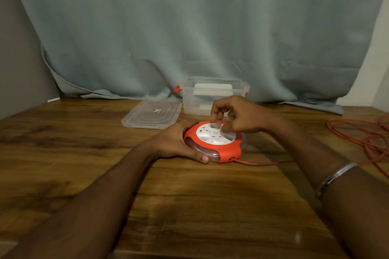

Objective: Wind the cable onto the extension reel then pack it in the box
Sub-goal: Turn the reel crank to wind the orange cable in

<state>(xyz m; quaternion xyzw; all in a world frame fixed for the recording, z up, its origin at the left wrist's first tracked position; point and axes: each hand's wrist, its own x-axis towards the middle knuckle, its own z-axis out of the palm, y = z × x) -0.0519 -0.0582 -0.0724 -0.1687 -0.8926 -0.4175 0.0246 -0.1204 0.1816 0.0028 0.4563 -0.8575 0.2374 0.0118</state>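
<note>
An orange and white extension reel point(219, 147) lies flat on the wooden table point(189, 206) at the middle. My left hand point(174, 141) grips its left rim, thumb at the front edge. My right hand point(237, 114) hovers over the reel's white top, fingers curled down and touching the white hub. An orange cable point(261, 163) leaves the reel's front right and runs to a loose heap point(366, 139) at the table's right edge. The clear plastic box point(212, 95) with orange clips stands open behind the reel.
The box's clear lid point(151, 114) lies flat on the table left of the box. A grey-blue curtain point(189, 27) hangs behind the table. A silver bangle point(334, 176) sits on my right wrist.
</note>
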